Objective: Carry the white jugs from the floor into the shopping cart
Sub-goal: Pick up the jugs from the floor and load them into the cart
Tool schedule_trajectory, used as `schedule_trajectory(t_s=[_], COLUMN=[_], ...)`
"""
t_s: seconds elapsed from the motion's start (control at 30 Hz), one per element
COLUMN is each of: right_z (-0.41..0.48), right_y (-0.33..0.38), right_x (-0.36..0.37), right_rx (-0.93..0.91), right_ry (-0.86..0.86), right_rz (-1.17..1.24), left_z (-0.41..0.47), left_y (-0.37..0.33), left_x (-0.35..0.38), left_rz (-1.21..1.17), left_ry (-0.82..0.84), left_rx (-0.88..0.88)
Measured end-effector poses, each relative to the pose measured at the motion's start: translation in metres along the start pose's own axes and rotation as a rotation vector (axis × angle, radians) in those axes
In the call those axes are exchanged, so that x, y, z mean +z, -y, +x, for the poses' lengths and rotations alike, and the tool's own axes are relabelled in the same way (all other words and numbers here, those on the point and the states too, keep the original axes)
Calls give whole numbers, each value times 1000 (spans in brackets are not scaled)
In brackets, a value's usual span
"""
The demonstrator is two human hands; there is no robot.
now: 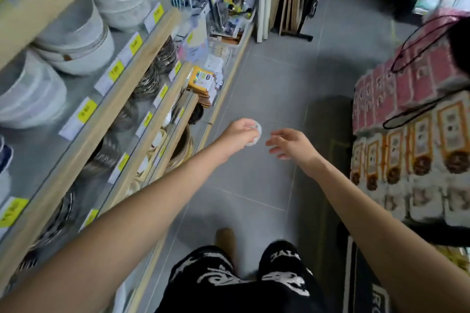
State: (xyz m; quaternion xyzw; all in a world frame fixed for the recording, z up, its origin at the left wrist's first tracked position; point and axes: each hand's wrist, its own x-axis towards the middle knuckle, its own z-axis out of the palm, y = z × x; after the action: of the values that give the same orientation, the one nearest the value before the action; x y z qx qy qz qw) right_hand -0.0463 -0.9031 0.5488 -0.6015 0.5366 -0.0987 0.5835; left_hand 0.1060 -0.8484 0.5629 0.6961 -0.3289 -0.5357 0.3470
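Head view: I look down on a shop aisle, with both arms stretched forward above the grey floor.
Left grip: the fingers are curled round a small white round thing. I cannot tell if it is a jug cap or something else.
Right grip: it is just beside the left one, with fingers loose and spread, and it holds nothing.
White jugs: none is visible, and the floor under and ahead of both grips shows no jug.
Shopping cart: I cannot find it with certainty. To the right of the right grip stand stacked packs with black cords over them.
Shelves: they are to the left of the left grip, with white bowls and yellow price tags.
Progress: in my judgement it cannot be counted from here. No jug is in any grip, so either the carrying is finished or the next jug lies outside the view.
Look of the held thing: it is white, round and seems flat. It is partly covered by the fingers and blurred.
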Motion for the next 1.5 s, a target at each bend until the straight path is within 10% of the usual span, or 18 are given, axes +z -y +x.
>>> schedule_trajectory(t_s=[0.8, 1.5], right_z=[394, 709], right_y=[66, -279], right_x=[-154, 10], right_rx=[180, 232], right_ry=[324, 301], right_rz=[-123, -370], left_z=[348, 667], left_y=[-103, 272], left_x=[31, 74], left_rz=[-200, -382], left_ry=[-326, -563], left_rx=[-373, -602])
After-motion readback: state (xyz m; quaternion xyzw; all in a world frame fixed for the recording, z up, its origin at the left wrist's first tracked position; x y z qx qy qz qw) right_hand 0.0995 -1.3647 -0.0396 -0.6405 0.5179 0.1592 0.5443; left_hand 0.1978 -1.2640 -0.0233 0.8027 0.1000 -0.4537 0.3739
